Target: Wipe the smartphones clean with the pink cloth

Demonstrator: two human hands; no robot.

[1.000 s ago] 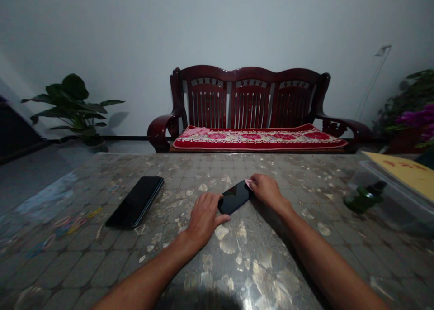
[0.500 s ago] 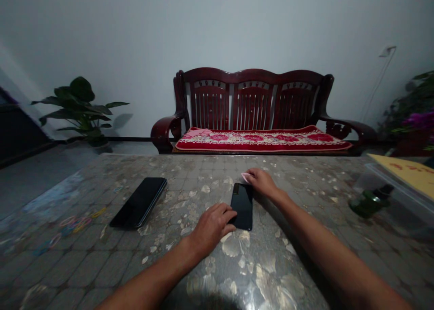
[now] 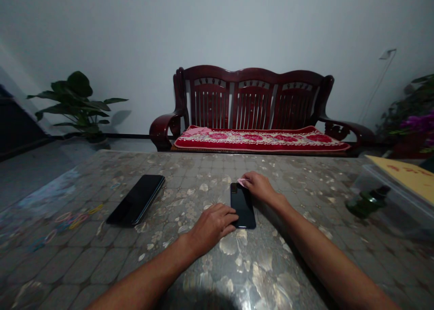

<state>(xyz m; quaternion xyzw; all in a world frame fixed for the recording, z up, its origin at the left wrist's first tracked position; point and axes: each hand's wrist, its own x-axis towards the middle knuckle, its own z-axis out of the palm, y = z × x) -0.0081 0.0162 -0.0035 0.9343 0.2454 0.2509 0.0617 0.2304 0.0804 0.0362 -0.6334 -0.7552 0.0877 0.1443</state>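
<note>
A black smartphone (image 3: 244, 208) lies flat on the patterned table in front of me, a darker camera block showing near its far left corner. My left hand (image 3: 214, 221) grips its near left edge, with fingertips on the surface and the thumb by the lower corner. At the far end, my right hand (image 3: 258, 185) pinches a small pink cloth (image 3: 242, 182) that touches the phone's top edge. Most of the cloth is hidden by the fingers.
Left of the phone lies a larger black device (image 3: 137, 199), with several coloured rubber bands (image 3: 79, 220) beyond it. A green bottle (image 3: 368, 202) stands at the right, beside a clear plastic box (image 3: 403, 210) under a yellow sheet (image 3: 407, 169). A wooden bench (image 3: 251, 74) stands behind the table.
My right hand has moved slightly left and nearer, bringing the pink cloth from beyond the phone onto its far end. The phone has turned slightly; my left hand keeps its grip.
</note>
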